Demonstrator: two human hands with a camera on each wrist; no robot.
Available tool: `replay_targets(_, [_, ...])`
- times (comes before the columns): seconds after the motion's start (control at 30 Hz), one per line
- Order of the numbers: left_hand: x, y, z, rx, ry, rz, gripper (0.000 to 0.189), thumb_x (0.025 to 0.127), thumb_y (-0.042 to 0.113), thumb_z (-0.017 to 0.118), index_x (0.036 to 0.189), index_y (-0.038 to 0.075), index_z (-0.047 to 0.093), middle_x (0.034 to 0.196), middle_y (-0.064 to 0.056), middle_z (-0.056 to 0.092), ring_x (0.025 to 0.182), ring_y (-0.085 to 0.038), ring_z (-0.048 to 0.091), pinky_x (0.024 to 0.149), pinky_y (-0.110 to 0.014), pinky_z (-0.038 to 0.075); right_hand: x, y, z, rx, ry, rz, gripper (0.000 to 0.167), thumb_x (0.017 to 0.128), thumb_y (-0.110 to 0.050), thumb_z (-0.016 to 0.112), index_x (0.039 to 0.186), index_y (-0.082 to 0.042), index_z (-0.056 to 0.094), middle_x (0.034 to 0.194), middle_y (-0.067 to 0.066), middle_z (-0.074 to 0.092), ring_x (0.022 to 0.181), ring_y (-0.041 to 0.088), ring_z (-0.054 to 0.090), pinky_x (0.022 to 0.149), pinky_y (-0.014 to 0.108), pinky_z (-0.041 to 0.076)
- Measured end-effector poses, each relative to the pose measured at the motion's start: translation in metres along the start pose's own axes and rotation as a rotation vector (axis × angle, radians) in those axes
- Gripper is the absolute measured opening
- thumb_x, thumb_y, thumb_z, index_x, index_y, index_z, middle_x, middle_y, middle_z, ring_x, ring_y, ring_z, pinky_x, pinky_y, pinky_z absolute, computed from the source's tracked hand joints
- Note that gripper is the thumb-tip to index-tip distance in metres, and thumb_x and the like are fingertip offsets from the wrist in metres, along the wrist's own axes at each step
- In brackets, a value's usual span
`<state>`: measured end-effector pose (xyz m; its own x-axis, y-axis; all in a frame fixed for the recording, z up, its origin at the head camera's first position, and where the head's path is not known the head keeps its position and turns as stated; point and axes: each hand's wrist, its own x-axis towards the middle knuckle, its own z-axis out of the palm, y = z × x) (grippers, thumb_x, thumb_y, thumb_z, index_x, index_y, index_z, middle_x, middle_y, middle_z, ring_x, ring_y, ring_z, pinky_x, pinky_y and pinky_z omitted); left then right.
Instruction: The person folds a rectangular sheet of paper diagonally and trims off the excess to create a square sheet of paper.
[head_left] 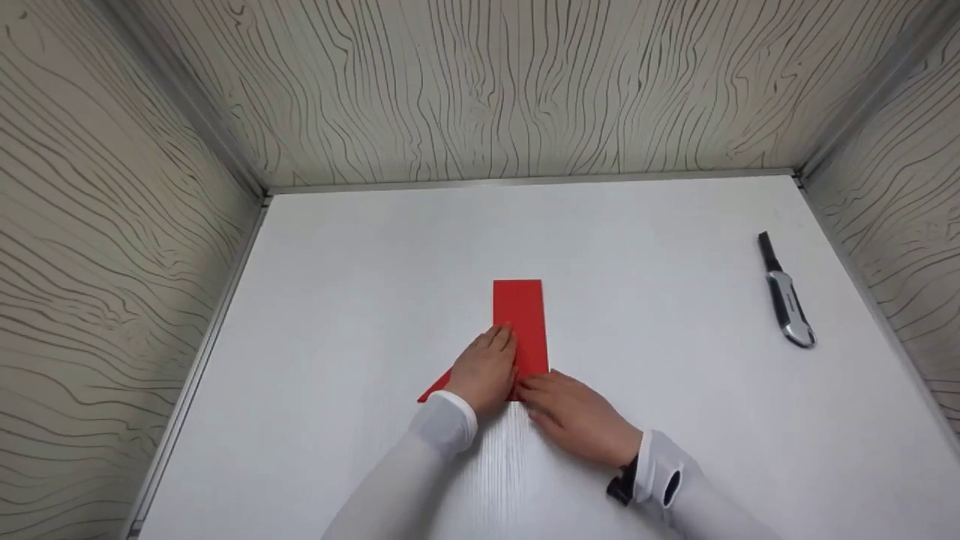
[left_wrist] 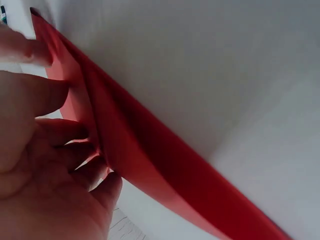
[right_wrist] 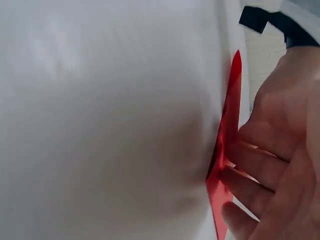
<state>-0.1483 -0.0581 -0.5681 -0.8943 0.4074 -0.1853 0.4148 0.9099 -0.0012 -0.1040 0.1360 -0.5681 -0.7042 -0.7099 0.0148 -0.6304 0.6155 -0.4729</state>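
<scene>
A sheet of red folded paper [head_left: 529, 315] lies on the white table. One narrow upright strip of it points away from me, and a slanting flap [head_left: 435, 386] sticks out at the lower left. My left hand [head_left: 484, 371] rests on the paper's left side, its fingers extended over the strip. At the lower right corner my right hand [head_left: 577, 416] touches the paper with its fingertips. In the left wrist view the red flap [left_wrist: 135, 150] stands partly raised, with a gap beneath its fold. Part of the paper is hidden under both hands.
A grey and black utility knife [head_left: 787, 300] lies at the right of the white table [head_left: 360, 262]. Wood-patterned panels [head_left: 480, 90] rise at the back and both sides, with metal edging along the table's borders.
</scene>
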Motion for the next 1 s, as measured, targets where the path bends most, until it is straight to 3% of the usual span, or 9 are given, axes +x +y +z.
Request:
replay_targets(0.23, [-0.004,-0.001,0.003,0.016,-0.005,0.008,0.074,0.098,0.036,0.069,0.159,0.01,0.037,0.163,-0.008,0.036,0.149,-0.028,0.034,0.117,-0.036,0.035,0.0,0.016,0.002,-0.088,0.016,0.046,0.041,0.103,-0.023,0.06,0.139,-0.005,0.064,0.144,0.011,0.06,0.138,0.028,0.051,0.117,0.051,0.033])
replay_targets(0.47, [-0.021,-0.002,0.006,0.001,-0.014,0.067,0.103,0.075,0.025,0.093,0.161,0.018,0.036,0.164,-0.004,0.035,0.15,-0.027,0.032,0.112,-0.036,0.041,-0.001,0.021,0.002,-0.097,0.025,0.039,0.039,0.101,-0.023,0.063,0.136,-0.006,0.067,0.143,0.01,0.061,0.136,0.028,0.053,0.117,0.05,0.034])
replay_targets(0.8, [-0.028,-0.009,0.013,-0.077,-0.003,0.076,0.089,0.087,0.035,0.082,0.161,0.022,0.034,0.165,0.0,0.033,0.151,-0.023,0.03,0.114,-0.036,0.038,-0.002,0.025,-0.008,-0.025,-0.01,0.07,0.039,0.103,-0.023,0.061,0.138,-0.007,0.066,0.145,0.01,0.059,0.137,0.029,0.052,0.113,0.05,0.039])
replay_targets(1.0, [-0.027,-0.01,0.014,-0.097,0.005,0.063,0.079,0.093,0.038,0.074,0.161,0.023,0.037,0.164,0.001,0.035,0.15,-0.022,0.032,0.112,-0.036,0.041,-0.011,0.048,-0.03,0.111,0.086,0.245,0.039,0.104,-0.026,0.061,0.138,-0.009,0.066,0.139,0.008,0.064,0.13,0.031,0.058,0.108,0.053,0.045])
